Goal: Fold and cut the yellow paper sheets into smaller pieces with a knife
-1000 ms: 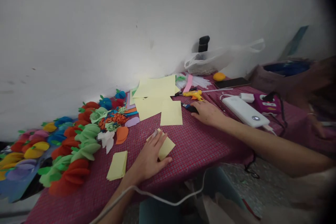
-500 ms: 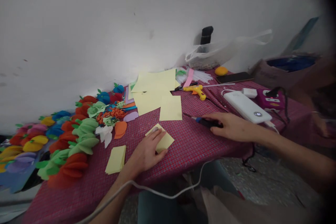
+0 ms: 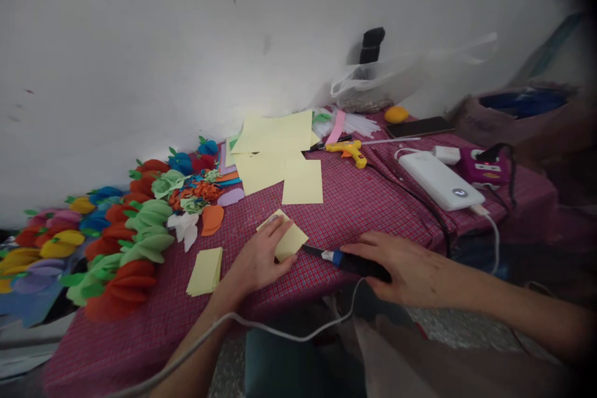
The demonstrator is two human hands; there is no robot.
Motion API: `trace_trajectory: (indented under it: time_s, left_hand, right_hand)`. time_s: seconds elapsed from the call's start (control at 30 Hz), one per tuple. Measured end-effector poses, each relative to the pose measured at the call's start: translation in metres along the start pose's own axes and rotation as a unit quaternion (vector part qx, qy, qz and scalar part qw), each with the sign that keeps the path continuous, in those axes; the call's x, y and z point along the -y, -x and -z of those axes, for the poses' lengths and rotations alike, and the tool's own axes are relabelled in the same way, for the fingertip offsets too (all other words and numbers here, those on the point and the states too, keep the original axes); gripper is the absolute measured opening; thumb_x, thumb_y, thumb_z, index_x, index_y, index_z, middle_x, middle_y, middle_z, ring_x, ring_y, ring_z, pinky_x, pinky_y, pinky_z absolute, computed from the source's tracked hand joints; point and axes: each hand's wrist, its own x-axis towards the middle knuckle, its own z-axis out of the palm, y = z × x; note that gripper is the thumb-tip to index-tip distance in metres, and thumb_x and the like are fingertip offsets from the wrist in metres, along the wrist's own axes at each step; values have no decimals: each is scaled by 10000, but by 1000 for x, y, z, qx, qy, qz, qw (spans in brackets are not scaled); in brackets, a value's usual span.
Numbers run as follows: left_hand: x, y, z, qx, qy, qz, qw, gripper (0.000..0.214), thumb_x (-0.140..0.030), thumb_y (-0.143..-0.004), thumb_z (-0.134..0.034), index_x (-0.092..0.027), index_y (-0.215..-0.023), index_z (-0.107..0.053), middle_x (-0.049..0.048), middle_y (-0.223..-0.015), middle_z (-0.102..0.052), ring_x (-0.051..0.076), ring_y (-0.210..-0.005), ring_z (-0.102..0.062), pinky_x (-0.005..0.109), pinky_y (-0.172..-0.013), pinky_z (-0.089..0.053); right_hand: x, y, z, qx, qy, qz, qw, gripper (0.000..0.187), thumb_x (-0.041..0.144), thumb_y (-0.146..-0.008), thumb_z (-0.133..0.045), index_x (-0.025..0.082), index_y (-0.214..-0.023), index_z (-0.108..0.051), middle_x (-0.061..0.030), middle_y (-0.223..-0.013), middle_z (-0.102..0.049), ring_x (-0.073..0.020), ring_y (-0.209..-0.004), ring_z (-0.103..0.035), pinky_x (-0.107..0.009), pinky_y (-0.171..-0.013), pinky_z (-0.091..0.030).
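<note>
My left hand (image 3: 262, 256) lies with its fingers flat on a small yellow paper stack (image 3: 290, 240), pressing it to the table. In my right hand (image 3: 396, 267) is a knife (image 3: 347, 260) with a black and blue handle, its narrow dark blade pointing left. The blade's tip is at the right corner of the paper under my left fingers; whether it touches cannot be made out. Left of my left hand rests another small pile of yellow paper pieces (image 3: 205, 270). Beyond both hands is a larger yellow square (image 3: 303, 181), overlapping bigger yellow sheets (image 3: 278, 132).
Colourful paper fruit shapes (image 3: 144, 224) crowd the left side. A yellow glue gun (image 3: 349, 150), a white power bank (image 3: 436, 180), a purple socket block (image 3: 482, 168) and a phone (image 3: 420, 127) lie to the right. A white cable (image 3: 280, 337) crosses in front of me.
My right hand has brought the knife left and closer to me, from beside the larger square to the small paper's corner. My left hand stays on the paper.
</note>
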Motion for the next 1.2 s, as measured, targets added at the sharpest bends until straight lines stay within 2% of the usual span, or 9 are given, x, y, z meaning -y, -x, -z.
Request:
trace_trajectory:
  time_s: [0.5,0.83,1.07,1.2]
  left_hand:
    - [4,2,-6,-22,8,3,1000,563,-228,-771,-485,-152,-1314,-358,115,-1378,-358,240,-1274,-306,406,-1052,-276]
    - [5,-5,-13,-46,-28,14,998,402,-194,-881,-325,-149,-1268,-421,109,-1334,-422,208,-1261,-328,429,-1041,-291]
    - [2,-5,-21,-4,-51,14,999,419,-244,-905,-303,-157,-1311,-358,97,-1405,-322,201,-1325,-190,410,-1073,-221]
    - [2,-5,-21,16,-60,15,998,476,-275,-908,-298,-151,-1365,-249,99,-1433,-262,186,-1334,-151,394,-1082,-195]
  right_hand:
    - [6,-2,-1,4,21,8,1000,532,163,-691,-542,236,-1215,-487,-78,-991,-555,-201,-866,-546,-320,-730,-438]
    - [5,-10,-9,2,41,20,999,523,184,-705,-541,196,-1223,-471,-82,-942,-533,-201,-847,-512,-326,-712,-425]
    - [4,-19,-17,-19,51,34,998,516,186,-718,-524,181,-1230,-461,-91,-951,-521,-206,-863,-488,-343,-731,-420]
    - [5,-24,-17,-12,57,29,998,511,187,-732,-509,176,-1239,-450,-95,-956,-510,-214,-877,-474,-357,-742,-427]
